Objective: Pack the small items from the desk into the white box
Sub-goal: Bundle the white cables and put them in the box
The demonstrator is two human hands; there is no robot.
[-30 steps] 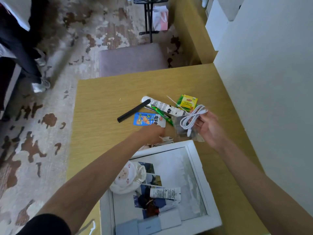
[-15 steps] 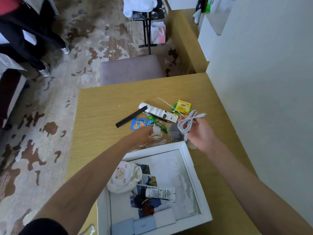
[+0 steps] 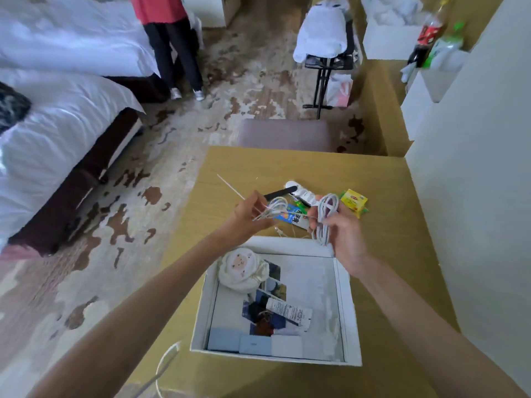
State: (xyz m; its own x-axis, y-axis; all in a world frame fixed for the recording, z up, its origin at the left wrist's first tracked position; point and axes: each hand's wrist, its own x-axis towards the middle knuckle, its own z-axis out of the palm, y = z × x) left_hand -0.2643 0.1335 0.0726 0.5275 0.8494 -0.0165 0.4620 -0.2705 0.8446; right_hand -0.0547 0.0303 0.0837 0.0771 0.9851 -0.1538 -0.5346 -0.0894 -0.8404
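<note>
- Head view: the left hand (image 3: 247, 218), its grip pinched on a thin tangle of white earphones (image 3: 273, 209), is held above the tabletop (image 3: 244, 168) just beyond the white box (image 3: 343, 305).
- The right hand (image 3: 343, 234), to the right, grips a coiled white cable (image 3: 326, 216).
- Far right lies a yellow tea packet (image 3: 353, 199); its red label looks unreadable.
- The box holds a printed white tube (image 3: 288, 311), text too small to read.

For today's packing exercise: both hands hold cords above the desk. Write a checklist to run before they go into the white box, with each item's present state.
1. Right hand grips the coiled white cable: ok.
2. Left hand holds the thin white cord: ok.
3. Thin cord neatly coiled: not ok, strands trail loose.
4. White box open: ok.
5. Free floor space on the box's right side: ok.
6. Desk emptied of items: not ok.
</note>
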